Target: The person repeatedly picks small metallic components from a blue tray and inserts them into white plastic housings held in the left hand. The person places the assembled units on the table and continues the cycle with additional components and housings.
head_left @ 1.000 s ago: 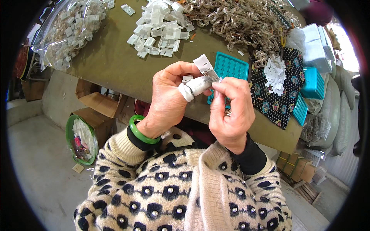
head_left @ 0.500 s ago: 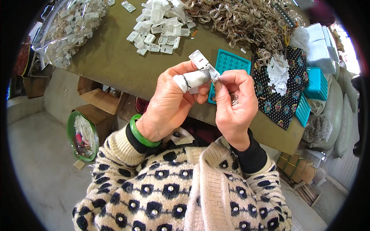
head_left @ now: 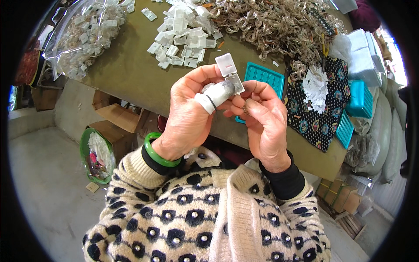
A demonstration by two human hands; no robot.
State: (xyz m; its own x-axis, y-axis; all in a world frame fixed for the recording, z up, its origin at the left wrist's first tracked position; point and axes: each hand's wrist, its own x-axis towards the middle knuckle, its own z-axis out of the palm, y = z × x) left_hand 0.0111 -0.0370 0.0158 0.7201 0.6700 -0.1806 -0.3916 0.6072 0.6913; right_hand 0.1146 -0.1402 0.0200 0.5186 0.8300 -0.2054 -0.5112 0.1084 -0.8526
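Observation:
Above the table's near edge, my left hand (head_left: 185, 111) grips a small white plastic box (head_left: 226, 65) whose hinged lid stands open. The left thumb wears a white wrap (head_left: 214, 96) with a smudged grey tip, pressed against the box. Close beside it on the right, my right hand (head_left: 266, 118) is closed, its fingertips near the box's lower half. A tiny brownish piece shows by the right thumb; its kind is too small to tell. Partly behind the right hand lies a teal tray (head_left: 266, 72) with rows of hollows.
White boxes (head_left: 187, 35) lie heaped ahead, with a filled clear bag (head_left: 89, 37) to the left. Clear looped pieces (head_left: 279, 22) are piled far right. White flakes (head_left: 315, 89) lie on dark patterned cloth (head_left: 301, 118), near stacked teal trays (head_left: 360, 98). A green basket (head_left: 85, 150) stands on the floor.
My right hand has drawn slightly down and away from the box, its fingers shifting their pinch. The box in my left hand has tilted more upright.

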